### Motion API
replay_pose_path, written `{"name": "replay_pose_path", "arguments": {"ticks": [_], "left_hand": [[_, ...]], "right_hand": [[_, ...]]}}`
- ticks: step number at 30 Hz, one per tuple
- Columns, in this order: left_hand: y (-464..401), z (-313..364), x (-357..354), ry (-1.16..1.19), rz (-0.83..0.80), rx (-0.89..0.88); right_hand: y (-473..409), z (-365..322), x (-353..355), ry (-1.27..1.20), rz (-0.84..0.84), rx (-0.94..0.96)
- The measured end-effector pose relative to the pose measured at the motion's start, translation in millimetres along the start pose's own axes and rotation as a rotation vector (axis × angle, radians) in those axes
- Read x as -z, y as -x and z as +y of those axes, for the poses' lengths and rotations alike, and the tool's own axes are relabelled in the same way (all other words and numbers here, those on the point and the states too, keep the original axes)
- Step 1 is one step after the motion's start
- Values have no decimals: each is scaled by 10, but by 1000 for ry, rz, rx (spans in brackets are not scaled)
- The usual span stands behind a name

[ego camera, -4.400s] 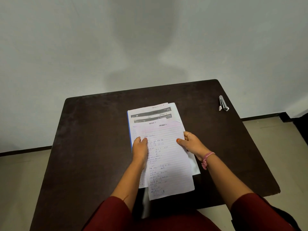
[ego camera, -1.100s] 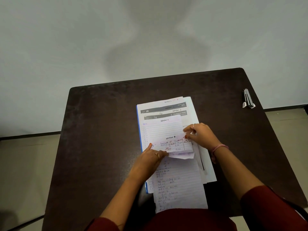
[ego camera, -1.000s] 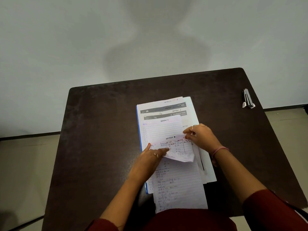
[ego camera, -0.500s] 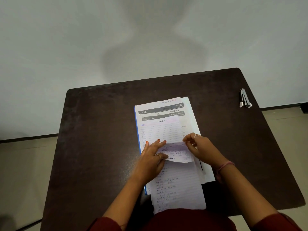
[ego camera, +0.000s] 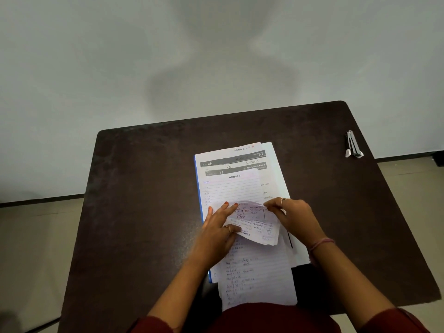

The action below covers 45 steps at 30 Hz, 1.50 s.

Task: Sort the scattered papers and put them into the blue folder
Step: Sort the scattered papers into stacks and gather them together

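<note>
A stack of papers [ego camera: 236,186] lies on the blue folder [ego camera: 197,188], of which only the left edge shows. A long lined sheet [ego camera: 259,280] hangs over the table's near edge. On top sits a small handwritten slip [ego camera: 254,224], curled and lifted at its far edge. My left hand [ego camera: 217,228] presses on the slip's left side with fingers spread. My right hand [ego camera: 294,217] pinches the slip's right far corner between thumb and forefinger.
The dark brown table [ego camera: 144,200] stands against a pale wall. A small stapler [ego camera: 352,147] lies near the table's far right edge. Tiled floor shows at both sides.
The small slip has been drawn toward me over the stack and curled up. Both hands came a little nearer with it.
</note>
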<state>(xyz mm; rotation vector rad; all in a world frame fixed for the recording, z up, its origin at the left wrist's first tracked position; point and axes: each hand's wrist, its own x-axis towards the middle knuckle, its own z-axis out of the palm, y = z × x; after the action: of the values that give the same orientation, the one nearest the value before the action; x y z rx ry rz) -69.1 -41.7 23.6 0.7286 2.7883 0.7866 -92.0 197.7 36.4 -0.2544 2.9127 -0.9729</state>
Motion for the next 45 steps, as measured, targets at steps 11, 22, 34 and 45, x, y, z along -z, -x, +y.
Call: {"name": "replay_pose_path", "arguments": {"ticks": [11,22,34,45], "left_hand": [[-59,-20,-71,-95,70,-81],[-24,-7,-74,-21,65,-29],[82,86,69,325,265,445],[166,188,127,960,360,852]], "right_hand": [[47,87,160,-401,-228,-112],[-65,152,31,-573,-312,-392],[35,113,59,-748,-357,-509],[220,96,41,-791,-225,-495]]}}
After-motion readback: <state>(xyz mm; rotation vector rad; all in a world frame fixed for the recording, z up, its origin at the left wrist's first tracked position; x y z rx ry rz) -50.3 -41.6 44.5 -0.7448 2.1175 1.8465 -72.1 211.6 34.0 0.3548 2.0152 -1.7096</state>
